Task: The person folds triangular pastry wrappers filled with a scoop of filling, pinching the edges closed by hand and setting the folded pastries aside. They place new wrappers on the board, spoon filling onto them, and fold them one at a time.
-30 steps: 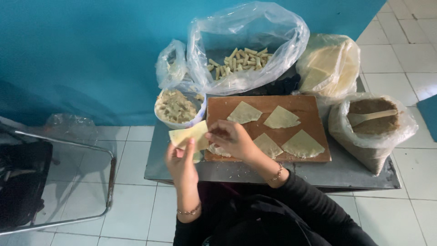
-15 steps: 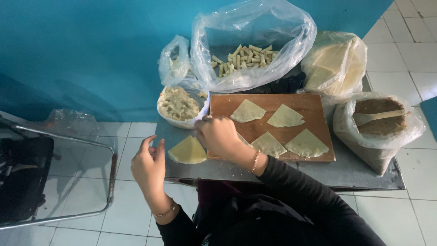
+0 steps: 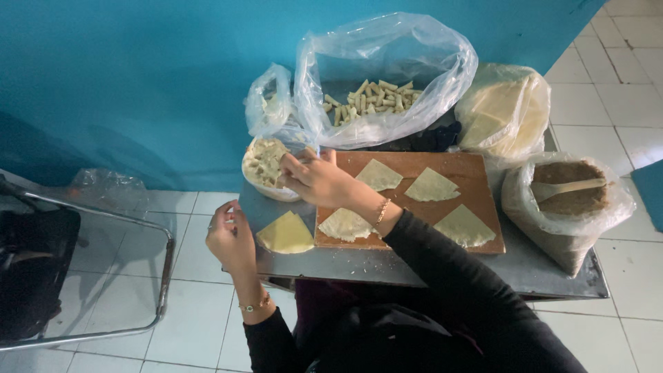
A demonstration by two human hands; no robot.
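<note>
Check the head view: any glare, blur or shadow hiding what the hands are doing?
Head view: even, soft light, no hard shadows; glare only on the clear plastic bag; right hand at the filling bowl and left hand are sharp; wide-angle bending at the edges.

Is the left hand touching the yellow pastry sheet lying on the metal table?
Apart. In the head view the left hand sits at the table's left edge, and a strip of bare metal table shows between its fingers and the yellow pastry sheet.
</note>
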